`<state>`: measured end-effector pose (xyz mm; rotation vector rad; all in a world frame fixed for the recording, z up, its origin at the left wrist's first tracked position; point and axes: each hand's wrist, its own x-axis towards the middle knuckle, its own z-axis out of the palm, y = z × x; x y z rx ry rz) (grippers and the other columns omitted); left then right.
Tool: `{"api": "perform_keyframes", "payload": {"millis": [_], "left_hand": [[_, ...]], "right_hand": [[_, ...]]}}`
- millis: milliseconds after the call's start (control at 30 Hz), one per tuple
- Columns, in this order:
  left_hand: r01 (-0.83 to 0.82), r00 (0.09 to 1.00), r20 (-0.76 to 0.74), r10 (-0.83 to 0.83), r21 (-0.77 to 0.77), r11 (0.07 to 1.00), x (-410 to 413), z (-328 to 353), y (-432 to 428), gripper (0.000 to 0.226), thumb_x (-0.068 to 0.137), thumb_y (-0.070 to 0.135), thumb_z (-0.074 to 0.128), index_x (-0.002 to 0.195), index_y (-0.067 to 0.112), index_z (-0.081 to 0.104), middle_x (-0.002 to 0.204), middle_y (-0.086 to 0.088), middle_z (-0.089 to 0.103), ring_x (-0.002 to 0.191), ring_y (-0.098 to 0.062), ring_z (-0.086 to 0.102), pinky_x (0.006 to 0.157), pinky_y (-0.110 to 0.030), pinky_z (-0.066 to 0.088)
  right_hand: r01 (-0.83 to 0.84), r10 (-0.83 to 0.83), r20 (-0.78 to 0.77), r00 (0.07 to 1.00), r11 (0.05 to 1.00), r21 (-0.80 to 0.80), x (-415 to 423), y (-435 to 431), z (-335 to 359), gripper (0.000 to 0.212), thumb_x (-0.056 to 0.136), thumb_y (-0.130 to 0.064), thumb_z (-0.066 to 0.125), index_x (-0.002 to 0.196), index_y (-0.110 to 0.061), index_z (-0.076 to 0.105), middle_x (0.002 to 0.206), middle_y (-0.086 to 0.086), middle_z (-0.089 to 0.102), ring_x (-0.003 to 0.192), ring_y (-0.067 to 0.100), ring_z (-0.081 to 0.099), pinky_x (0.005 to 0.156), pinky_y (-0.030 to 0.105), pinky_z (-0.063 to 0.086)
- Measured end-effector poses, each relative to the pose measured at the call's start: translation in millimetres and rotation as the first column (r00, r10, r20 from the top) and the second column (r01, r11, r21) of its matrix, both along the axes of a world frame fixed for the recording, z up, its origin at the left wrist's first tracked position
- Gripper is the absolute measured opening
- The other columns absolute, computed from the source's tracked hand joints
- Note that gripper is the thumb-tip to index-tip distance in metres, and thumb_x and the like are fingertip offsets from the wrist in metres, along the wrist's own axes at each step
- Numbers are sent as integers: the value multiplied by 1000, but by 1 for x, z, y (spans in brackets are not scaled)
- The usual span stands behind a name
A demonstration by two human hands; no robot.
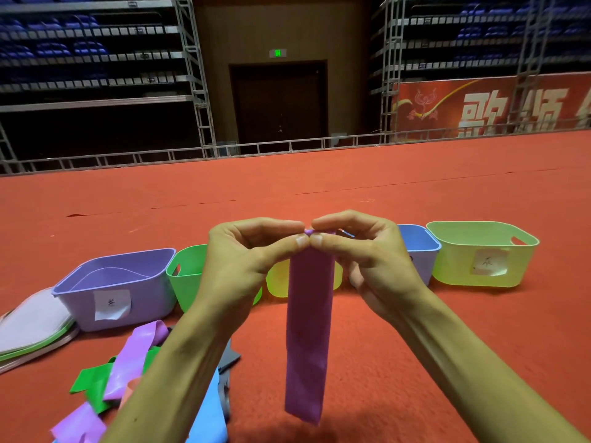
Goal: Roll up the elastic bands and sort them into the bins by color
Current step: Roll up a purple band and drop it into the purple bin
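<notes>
I hold the purple band (pixel 308 330) up in front of me with both hands. My left grip (pixel 243 260) pinches its top edge between thumb and forefinger, and my right grip (pixel 367 251) pinches the same edge just beside it, thumb tips almost touching. A small curl of the band shows at the top between my fingertips. The rest hangs straight down as a flat strip, lower end free.

Behind my hands a row of bins stands on the red floor (pixel 431 346). From left to right:
- the purple bin (pixel 76 302), with a paper label (pixel 112 304) on its front
- the green bin (pixel 184 282), just beside it
- the yellow bin (pixel 276 282), mostly hidden by my hands and the hanging strip
- the blue bin (pixel 422 254), partly behind my right hand
- the pale green bin (pixel 454 266), with a note (pixel 489 262) on its front

I cannot read either label.

Under my left forearm a loose pile of bands (pixel 128 372) lies on the floor. Lilac and green strips are tangled together there, with a light blue band (pixel 211 410) and a grey piece beside them. At the far left edge lies a flat stack of pale sheets (pixel 32 324); I cannot tell what they are.
</notes>
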<state>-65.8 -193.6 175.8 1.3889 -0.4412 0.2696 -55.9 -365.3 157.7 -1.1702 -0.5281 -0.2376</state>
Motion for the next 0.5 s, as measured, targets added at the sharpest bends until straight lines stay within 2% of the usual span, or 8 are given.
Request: {"api": "perform_keyframes", "payload": {"millis": [133, 233, 300, 367, 467, 500], "left_hand": [[7, 1000, 17, -7, -4, 1000, -1, 0, -2, 18, 58, 9, 82, 76, 10, 82, 82, -15, 78, 80, -20, 73, 78, -26, 59], [-16, 999, 34, 16, 4, 1000, 0, 0, -4, 18, 67, -8, 80, 76, 8, 80, 78, -13, 78, 75, -16, 73, 73, -22, 57], [-41, 998, 38, 41, 5, 999, 2, -1, -3, 21, 71, -15, 77, 77, 5, 79, 77, -12, 78, 73, -16, 73, 72, -21, 57], [-56, 998, 39, 55, 11, 998, 3, -2, -2, 20, 72, -16, 76, 79, 3, 78, 78, -14, 78, 75, -18, 73, 74, -23, 58], [-66, 997, 49, 64, 44, 997, 5, -4, 0, 20, 75, -16, 74, 84, 1, 78, 83, -17, 78, 81, -22, 75, 80, -26, 60], [-70, 996, 51, 68, 47, 996, 6, -4, 1, 20, 75, -16, 74, 84, 1, 78, 84, -17, 78, 82, -22, 75, 80, -27, 60]], "right_hand": [[-68, 72, -66, 995, 995, 67, -2, -1, 0, 22, 63, 6, 75, 83, -3, 74, 80, 11, 73, 81, 18, 68, 76, 22, 56], [-63, 65, -60, 996, 997, 36, -2, -1, 0, 23, 66, 4, 76, 88, -2, 73, 81, 11, 73, 81, 19, 69, 77, 23, 56], [-19, 18, -28, 999, 1000, -25, -1, -2, 0, 25, 70, 2, 83, 93, -5, 76, 84, 11, 75, 83, 21, 71, 82, 30, 57], [72, -71, 19, 997, 991, -109, 1, -2, -1, 21, 75, -7, 84, 95, -8, 78, 89, 15, 76, 86, 26, 71, 85, 42, 55], [204, -196, 62, 979, 958, -201, 2, 1, -2, 14, 82, -17, 84, 90, -6, 79, 87, 20, 78, 82, 29, 71, 78, 57, 56], [228, -219, 66, 974, 949, -216, 3, 3, -1, 14, 83, -16, 83, 89, -3, 79, 85, 19, 78, 80, 27, 72, 76, 58, 57]]}}
